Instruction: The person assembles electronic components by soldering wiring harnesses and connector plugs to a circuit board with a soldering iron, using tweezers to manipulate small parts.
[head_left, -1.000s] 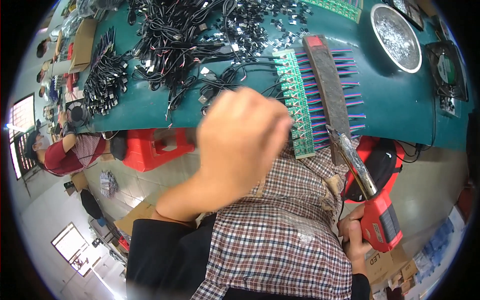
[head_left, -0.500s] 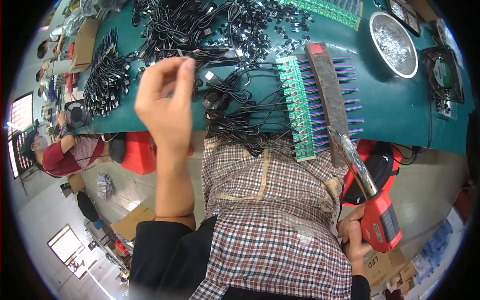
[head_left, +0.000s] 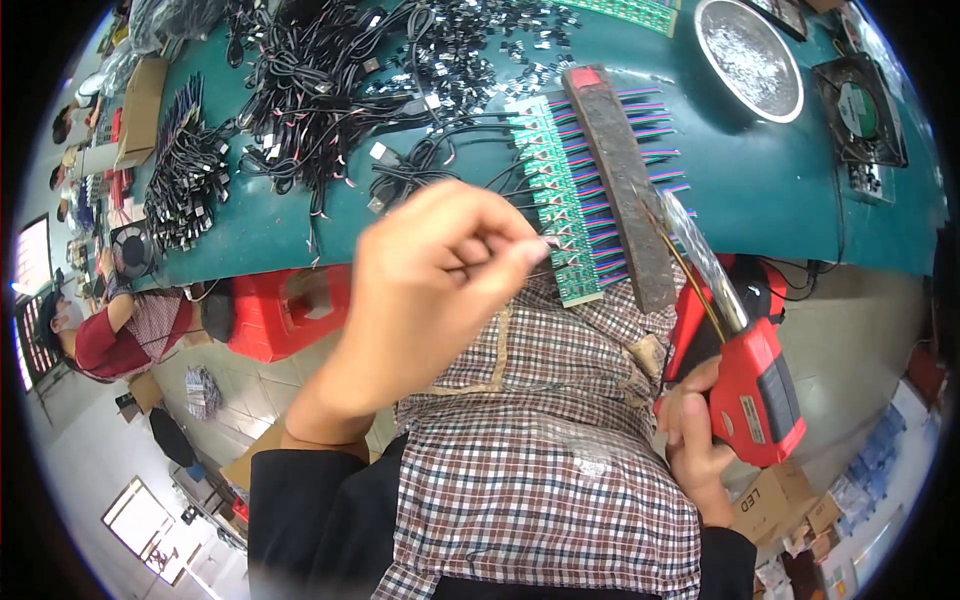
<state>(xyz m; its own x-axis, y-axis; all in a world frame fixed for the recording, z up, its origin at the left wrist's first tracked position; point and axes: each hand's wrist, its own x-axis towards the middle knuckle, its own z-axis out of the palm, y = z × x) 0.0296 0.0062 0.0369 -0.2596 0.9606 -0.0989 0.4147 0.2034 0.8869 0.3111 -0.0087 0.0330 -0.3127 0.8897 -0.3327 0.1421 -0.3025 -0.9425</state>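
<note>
My left hand (head_left: 425, 285) is closed in a pinch beside the lower end of a green circuit board strip (head_left: 547, 190). Whatever lies between its fingertips is too small to make out. My right hand (head_left: 695, 435) grips a red soldering gun (head_left: 758, 400), its long metal barrel tilted up toward a dark heavy bar (head_left: 622, 180). That bar lies across the coloured wires (head_left: 660, 155) on the right side of the board. Black cables (head_left: 405, 172) run from the board's left side, some of them hidden behind my left hand.
Piles of black USB cables (head_left: 300, 110) and small loose black parts (head_left: 490, 50) cover the far table. A metal bowl (head_left: 797, 100) of shiny bits and a fan (head_left: 860, 112) stand at right. Red stools (head_left: 280, 325) are below the edge; a co-worker (head_left: 110, 330) sits far left.
My left hand has come down and right from near the cable pile to the board's lower end. The soldering gun has risen slightly, and the whole view has shifted.
</note>
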